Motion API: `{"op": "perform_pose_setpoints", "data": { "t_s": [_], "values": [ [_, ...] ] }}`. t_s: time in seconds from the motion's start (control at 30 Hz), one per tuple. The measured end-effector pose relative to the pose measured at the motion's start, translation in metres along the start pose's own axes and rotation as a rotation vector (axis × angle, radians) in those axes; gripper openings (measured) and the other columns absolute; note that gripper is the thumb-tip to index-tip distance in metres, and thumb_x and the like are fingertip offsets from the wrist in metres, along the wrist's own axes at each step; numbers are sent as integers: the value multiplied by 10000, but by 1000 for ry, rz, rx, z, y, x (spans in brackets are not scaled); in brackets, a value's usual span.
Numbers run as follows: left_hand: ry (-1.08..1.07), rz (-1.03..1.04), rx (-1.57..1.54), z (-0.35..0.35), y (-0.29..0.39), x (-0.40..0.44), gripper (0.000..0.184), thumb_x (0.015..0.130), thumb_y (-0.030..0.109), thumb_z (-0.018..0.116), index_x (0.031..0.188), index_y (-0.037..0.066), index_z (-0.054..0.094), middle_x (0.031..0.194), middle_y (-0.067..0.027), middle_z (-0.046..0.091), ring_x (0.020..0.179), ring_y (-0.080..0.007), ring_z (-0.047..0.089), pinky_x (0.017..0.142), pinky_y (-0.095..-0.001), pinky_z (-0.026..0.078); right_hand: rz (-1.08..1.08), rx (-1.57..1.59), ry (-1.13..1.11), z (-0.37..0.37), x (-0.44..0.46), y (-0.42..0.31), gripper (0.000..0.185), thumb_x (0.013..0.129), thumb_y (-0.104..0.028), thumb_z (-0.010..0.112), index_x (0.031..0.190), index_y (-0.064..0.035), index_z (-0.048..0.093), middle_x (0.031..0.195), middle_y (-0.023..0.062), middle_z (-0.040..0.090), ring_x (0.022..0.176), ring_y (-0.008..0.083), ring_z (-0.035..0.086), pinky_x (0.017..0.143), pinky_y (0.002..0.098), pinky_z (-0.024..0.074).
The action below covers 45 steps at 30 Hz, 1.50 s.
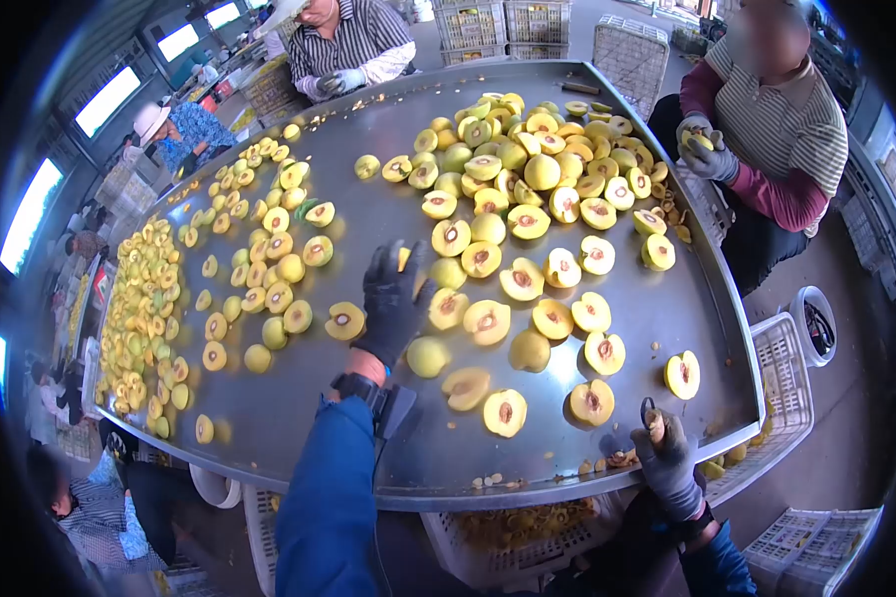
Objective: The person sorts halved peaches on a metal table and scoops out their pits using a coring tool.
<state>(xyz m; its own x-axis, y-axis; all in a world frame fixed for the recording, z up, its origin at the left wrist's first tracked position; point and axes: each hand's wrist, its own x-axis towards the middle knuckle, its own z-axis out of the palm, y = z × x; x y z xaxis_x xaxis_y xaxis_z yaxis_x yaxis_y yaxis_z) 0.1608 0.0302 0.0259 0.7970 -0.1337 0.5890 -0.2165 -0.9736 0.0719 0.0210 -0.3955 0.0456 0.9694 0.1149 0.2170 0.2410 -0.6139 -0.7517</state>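
Note:
My left hand (396,306), in a black glove, reaches over the metal table (408,453) with fingers extended and slightly apart. A bit of yellow fruit (403,260) shows between the fingers; whether they grip it is hidden. Close by lie a peach-like fruit half (344,320) and a rounded yellow fruit (427,356). At the table's near right edge, my right hand (669,464), in a grey glove, is closed around a pitting tool (655,425) with a small dark loop at its tip. Another fruit half (682,374), cut side up, sits beyond it.
A heap of halved fruit (528,169) covers the far right; more fruit (144,318) lines the left. Scraps (622,459) lie along the near rim. Co-workers (767,129) stand around the table. Below are a crate (782,363) and a white bucket (814,328).

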Motion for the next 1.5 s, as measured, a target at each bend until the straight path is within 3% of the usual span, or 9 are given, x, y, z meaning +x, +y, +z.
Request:
{"op": "perform_pose_setpoints", "data": {
  "t_s": [0.17, 0.3, 0.43, 0.47, 0.73, 0.93, 1.03, 1.43, 1.5],
  "values": [
    [-307, -148, 32, 40, -44, 0, 487, 850, 258, 635, 1317, 143, 560, 1337, -158, 495, 1203, -400, 459, 985, -509, 419, 4, 33, 28, 1, 1, -4, 286, 788, -71, 727, 1046, -6, 621, 795, 145, 673, 695, 237, 675, 662, 335, 523],
    [-89, -126, -175, 44, -51, -14, 346, 873, 178, 602, 1212, 110, 607, 1150, -155, 628, 1083, -360, 548, 967, -480, 426, 9, 25, 6, 1, 0, 0, 280, 802, -65, 720, 1056, -1, 621, 806, 148, 679, 709, 229, 688, 664, 334, 528],
    [-10, -709, -729, 25, -40, -15, 277, 937, 178, 562, 1168, 36, 619, 948, -161, 678, 777, -255, 679, 725, -374, 539, -66, 62, 9, -1, 0, 6, 296, 802, -78, 733, 1067, -8, 623, 805, 148, 676, 706, 249, 691, 650, 336, 529],
    [3, -673, -796, 20, -28, -6, 297, 950, 187, 567, 1199, 32, 609, 936, -131, 678, 773, -173, 665, 730, -339, 540, -65, 53, -10, -3, 0, 6, 299, 801, -80, 736, 1068, -8, 623, 807, 147, 676, 707, 255, 692, 651, 336, 529],
    [-262, -142, -1037, 9, 98, 97, 357, 1001, 170, 537, 1323, 17, 554, 1233, -107, 631, 1140, -151, 578, 994, -296, 444, -75, 38, -16, -4, -3, 11, 356, 792, -166, 769, 1099, -56, 628, 865, 130, 691, 747, 309, 700, 671, 354, 552],
    [-96, 129, 36, 39, 27, 21, 488, 959, 247, 569, 1402, 67, 471, 1389, -206, 498, 1281, -339, 492, 1063, -390, 398, -110, 10, 10, -1, -2, 11, 350, 784, -147, 763, 1097, -61, 632, 861, 124, 688, 741, 313, 695, 672, 357, 553],
    [-252, -87, -236, 54, 8, -15, 575, 940, 335, 588, 1441, 111, 419, 1440, -223, 425, 1303, -426, 424, 1067, -503, 359, -92, 12, 10, -2, -1, 9, 347, 785, -150, 760, 1096, -65, 632, 855, 129, 687, 735, 320, 692, 664, 361, 552],
    [-626, 113, -515, -56, 82, -78, 522, 905, 189, 643, 1388, 72, 484, 1381, -214, 494, 1324, -381, 432, 1081, -436, 378, -90, -28, 55, 4, 1, 4, 270, 837, -197, 739, 1053, -76, 633, 808, 127, 679, 706, 335, 683, 612, 388, 542],
    [-459, 87, -425, -53, 94, -66, 506, 898, 240, 653, 1358, 83, 511, 1307, -199, 548, 1264, -381, 478, 1067, -453, 376, -84, -25, 66, 4, 1, 4, 272, 823, -191, 748, 1045, -81, 635, 816, 127, 679, 715, 347, 681, 619, 390, 541]
  ]
}}
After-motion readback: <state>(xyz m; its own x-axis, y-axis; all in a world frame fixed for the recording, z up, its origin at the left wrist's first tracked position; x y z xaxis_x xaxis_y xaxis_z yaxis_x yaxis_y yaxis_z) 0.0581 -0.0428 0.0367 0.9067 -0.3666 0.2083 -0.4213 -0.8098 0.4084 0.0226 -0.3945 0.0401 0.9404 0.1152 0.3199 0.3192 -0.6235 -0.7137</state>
